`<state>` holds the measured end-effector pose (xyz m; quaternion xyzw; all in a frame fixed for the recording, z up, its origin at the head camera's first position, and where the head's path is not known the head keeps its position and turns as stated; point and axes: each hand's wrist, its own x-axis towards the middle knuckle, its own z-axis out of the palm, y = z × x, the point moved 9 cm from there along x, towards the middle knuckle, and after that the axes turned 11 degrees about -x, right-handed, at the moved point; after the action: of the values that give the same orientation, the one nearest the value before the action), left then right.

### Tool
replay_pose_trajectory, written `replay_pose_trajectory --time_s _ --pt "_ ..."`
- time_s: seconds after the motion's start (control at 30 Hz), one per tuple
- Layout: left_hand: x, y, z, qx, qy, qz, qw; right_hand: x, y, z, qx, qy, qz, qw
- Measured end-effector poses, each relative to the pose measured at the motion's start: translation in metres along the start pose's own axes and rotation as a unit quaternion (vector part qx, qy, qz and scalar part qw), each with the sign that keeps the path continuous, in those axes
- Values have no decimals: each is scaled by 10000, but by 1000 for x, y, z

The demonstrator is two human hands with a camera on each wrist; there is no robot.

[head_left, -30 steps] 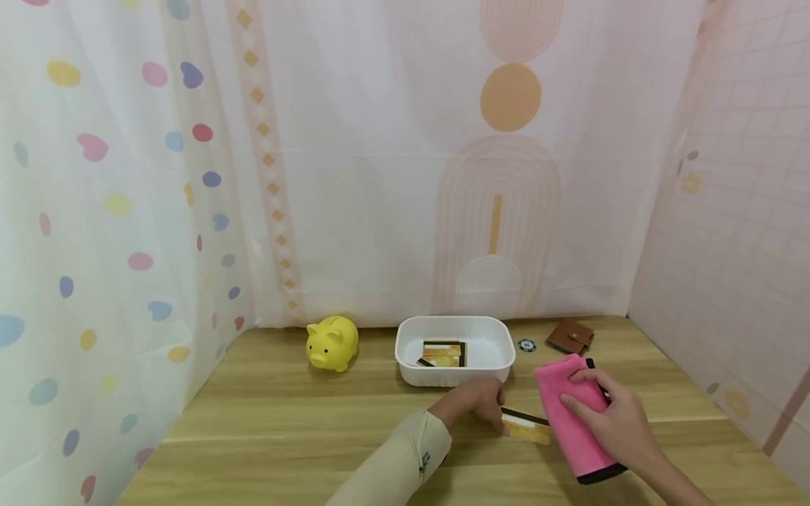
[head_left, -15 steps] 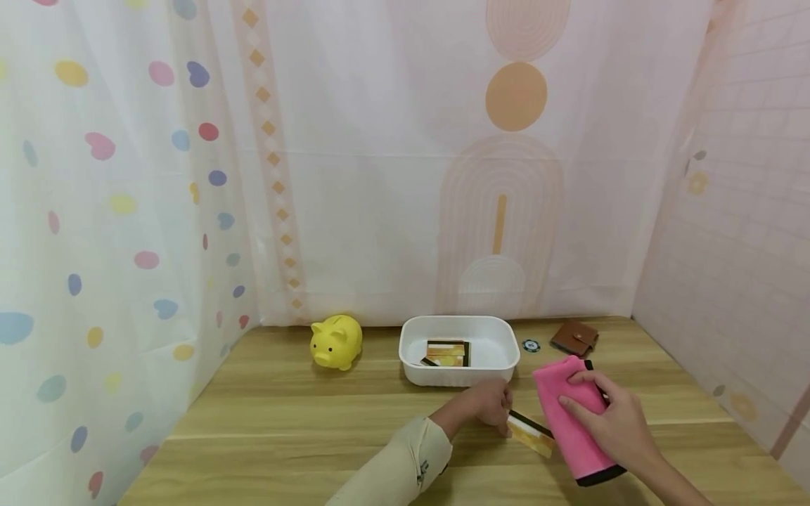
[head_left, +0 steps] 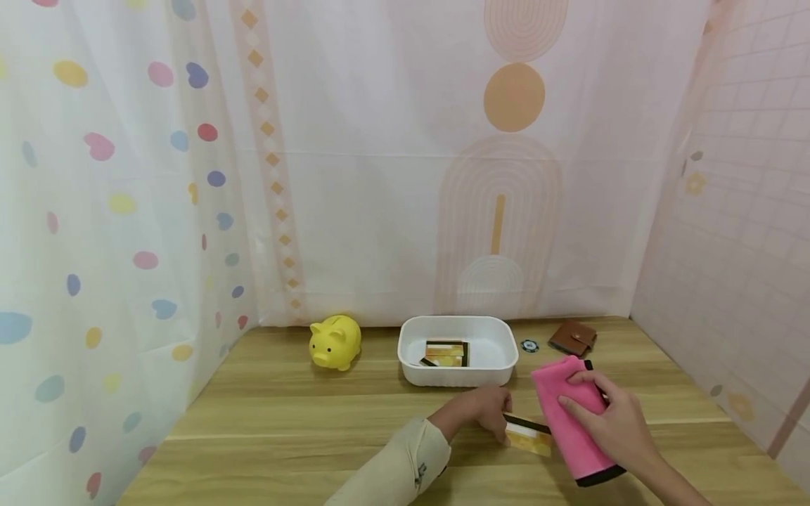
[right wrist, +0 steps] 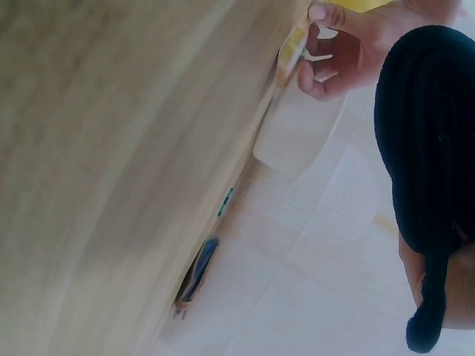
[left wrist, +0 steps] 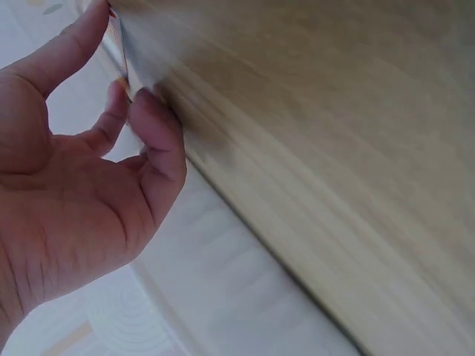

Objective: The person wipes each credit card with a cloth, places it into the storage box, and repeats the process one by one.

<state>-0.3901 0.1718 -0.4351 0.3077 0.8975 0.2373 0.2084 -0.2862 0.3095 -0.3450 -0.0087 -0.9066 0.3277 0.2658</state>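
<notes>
My left hand [head_left: 484, 407] pinches a bank card [head_left: 528, 437], yellow and white with a black stripe, by its left end between thumb and fingers. In the left wrist view the card shows nearly edge-on at the top. A folded pink cloth [head_left: 574, 437] with black edging is gripped in my right hand [head_left: 616, 422], thumb on the near face and fingers over the far side. The right wrist view shows the cloth's dark, layered end [right wrist: 423, 133]. The card's right end comes close to the cloth's left side; I cannot tell whether they touch.
Behind my left hand stands a white plastic basin [head_left: 496, 344] with several similar cards [head_left: 445, 353] inside. A yellow piggy bank [head_left: 335, 342] sits left of it. A poker chip [head_left: 529, 346] and brown wallet [head_left: 572, 338] lie to its right. Patterned curtains enclose the wooden table [head_left: 285, 436].
The card in my left hand first tipped with its right end downward, then came back closer to level. My right hand and the pink cloth have barely moved.
</notes>
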Motion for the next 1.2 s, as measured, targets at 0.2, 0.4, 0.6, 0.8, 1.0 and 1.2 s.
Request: replay_pose_trajectory --time_s 0.2,0.4,0.6,0.8,1.0,1.2 --pt "-4 0 4 -105 130 48 9998 -3 1 2 -14 -108 87 9999" --pt "-9 -11 0 -1145 371 20 9927 -3 -3 4 49 -58 17 10000" --pt "-16 -19 -1 -2920 229 391 9553 -3 -8 6 97 -4 -128 9999" --pt "-26 -17 -14 -3787 274 757 9220 0 -14 7 194 76 -301 9993" --pt "-36 -13 -23 -4321 330 974 8960 0 -20 7 336 29 -299 9990" --pt "-47 -8 -29 -4643 422 1153 8771 -2 -27 8 475 -26 -308 9984"
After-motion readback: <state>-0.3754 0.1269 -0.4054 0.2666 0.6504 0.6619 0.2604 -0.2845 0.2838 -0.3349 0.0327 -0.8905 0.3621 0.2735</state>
